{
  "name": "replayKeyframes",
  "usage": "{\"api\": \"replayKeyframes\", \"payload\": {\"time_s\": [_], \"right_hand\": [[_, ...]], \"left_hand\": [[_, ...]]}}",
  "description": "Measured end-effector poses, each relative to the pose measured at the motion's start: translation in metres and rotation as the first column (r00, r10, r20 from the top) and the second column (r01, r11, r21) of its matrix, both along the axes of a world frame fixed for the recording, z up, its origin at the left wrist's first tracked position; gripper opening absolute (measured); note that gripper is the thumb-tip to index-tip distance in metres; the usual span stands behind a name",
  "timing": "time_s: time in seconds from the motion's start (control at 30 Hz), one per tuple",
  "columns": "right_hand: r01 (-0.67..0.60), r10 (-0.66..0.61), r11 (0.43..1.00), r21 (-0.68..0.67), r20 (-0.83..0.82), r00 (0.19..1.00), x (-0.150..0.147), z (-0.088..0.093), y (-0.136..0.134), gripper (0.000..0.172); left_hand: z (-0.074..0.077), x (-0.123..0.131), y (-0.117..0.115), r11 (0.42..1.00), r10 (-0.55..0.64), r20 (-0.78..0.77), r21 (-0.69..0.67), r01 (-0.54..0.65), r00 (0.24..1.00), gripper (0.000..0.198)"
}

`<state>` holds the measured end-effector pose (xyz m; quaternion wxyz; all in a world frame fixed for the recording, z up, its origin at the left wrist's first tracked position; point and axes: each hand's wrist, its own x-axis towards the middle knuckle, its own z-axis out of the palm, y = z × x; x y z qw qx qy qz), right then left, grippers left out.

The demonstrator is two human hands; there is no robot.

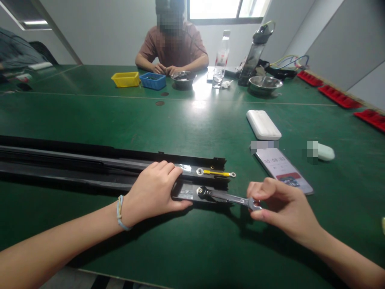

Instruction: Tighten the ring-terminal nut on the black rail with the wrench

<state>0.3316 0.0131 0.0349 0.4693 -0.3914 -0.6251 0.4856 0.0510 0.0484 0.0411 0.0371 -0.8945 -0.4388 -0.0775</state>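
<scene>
- Wrench [231, 198], one, at 5 o'clock of the view: its ring end sits over a fastener [200, 191] on the near rail [90, 180], and its open end points right.
- Left hand [153, 190], at 7 to 8 o'clock: laid across the near rail, fingers curled over it and thumb along the close edge, holding it down. One cord bracelet [120, 212] circles the wrist.
- Right hand [279, 206], at 4 o'clock: thumb and fingers pinch the wrench's open end.
- Far rail [135, 164], just beyond, making two black rails side by side, running toward 9 o'clock. One yellow strap [217, 173] lies on it, a ring at each end.
- Progress, as a judgement: the strap's left ring looks seated on the far rail, while its right ring juts loose at the rail's end. Work at the near fastener seems unfinished; its tightness cannot be told.
- At 3 to 4 o'clock: one phone [285, 168] showing a timer, and one white oval case [326, 152]. At 2 to 3: one white block [264, 125].
- Farther off: one yellow tray [125, 80] and one blue tray [153, 81] at 11; two metal bowls [265, 85], at 12 and 2; one clear bottle [221, 62] at 1; three red trays [339, 96] toward 2 to 3.
- Farthest, near 12: one seated person [173, 48], forearms on the table [198, 130].
</scene>
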Motion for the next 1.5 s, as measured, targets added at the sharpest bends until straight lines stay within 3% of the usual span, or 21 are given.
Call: {"api": "replayKeyframes", "payload": {"time_s": [0.3, 0.4, 0.6, 0.73, 0.83, 0.93, 1.1, 1.27, 1.5], "right_hand": [[0.247, -0.236, 0.968, -0.041, 0.183, 0.955, -0.001, 0.002, 0.003, 0.023], [0.221, -0.21, 0.974, -0.049, 0.167, 0.963, -0.001, 0.0, 0.002, 0.023], [0.003, -0.004, 1.0, 0.022, 0.026, 1.0, -0.006, -0.007, -0.01, 0.022], [-0.03, 0.029, 0.999, 0.04, 0.008, 1.0, -0.012, -0.012, -0.015, 0.019], [0.012, -0.013, 0.999, 0.041, 0.021, 1.0, -0.012, -0.013, -0.013, 0.018], [0.151, -0.152, 0.988, 0.024, 0.103, 0.983, -0.011, -0.012, -0.007, 0.017], [0.303, -0.278, 0.948, -0.1, 0.205, 0.938, -0.009, -0.017, 0.002, 0.023], [0.332, -0.306, 0.937, -0.105, 0.208, 0.929, -0.006, -0.024, 0.007, 0.023], [0.286, -0.269, 0.957, -0.053, 0.217, 0.938, -0.004, -0.015, 0.0, 0.019]], "left_hand": [[-0.001, -0.005, -0.005, 1.0, -0.009, -0.01, -0.015, 0.009, 1.0, 0.052], [-0.002, -0.006, -0.007, 1.0, -0.012, -0.015, -0.016, 0.011, 1.0, 0.052], [-0.005, -0.008, -0.009, 1.0, -0.02, -0.024, -0.02, 0.02, 1.0, 0.053], [-0.009, -0.011, -0.009, 0.999, -0.032, -0.025, -0.013, 0.031, 0.999, 0.054], [-0.011, -0.014, -0.008, 0.999, -0.034, -0.03, -0.017, 0.034, 0.999, 0.054], [-0.013, -0.014, -0.008, 0.999, -0.036, -0.038, -0.023, 0.035, 0.999, 0.055], [-0.015, -0.014, -0.008, 0.998, -0.056, -0.05, -0.03, 0.055, 0.997, 0.055], [-0.015, -0.012, -0.009, 0.997, -0.07, -0.063, -0.043, 0.067, 0.996, 0.056], [-0.013, -0.009, -0.01, 0.996, -0.08, -0.073, -0.043, 0.077, 0.994, 0.056]]}}
